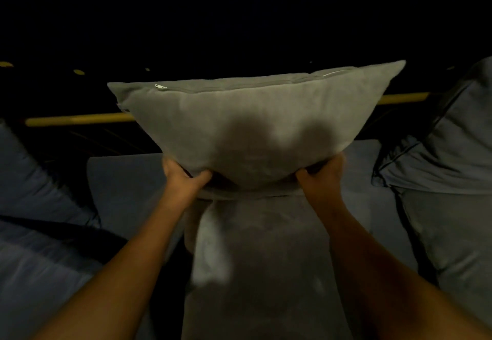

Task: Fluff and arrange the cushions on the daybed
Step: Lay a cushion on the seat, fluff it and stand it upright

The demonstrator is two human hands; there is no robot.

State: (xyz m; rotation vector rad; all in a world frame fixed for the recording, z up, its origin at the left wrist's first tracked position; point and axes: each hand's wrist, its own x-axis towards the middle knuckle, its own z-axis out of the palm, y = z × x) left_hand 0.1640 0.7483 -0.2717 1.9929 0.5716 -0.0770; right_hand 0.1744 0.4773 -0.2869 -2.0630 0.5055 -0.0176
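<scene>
I hold a grey velvety cushion [247,126] upright in front of me, zipper edge on top. My left hand [183,177] grips its lower left corner and my right hand [322,174] grips its lower right corner, squeezing the bottom edge inward. Below it lies another grey cushion [263,259] flat on the daybed's blue-grey mattress [119,185]. A blue-grey cushion with dark piping [442,148] leans at the right, and another blue cushion [29,188] sits at the left.
A yellow wooden rail [80,120] runs along the back of the daybed, behind the held cushion. Beyond it everything is dark. A further grey cushion [458,238] lies at the right under the piped one.
</scene>
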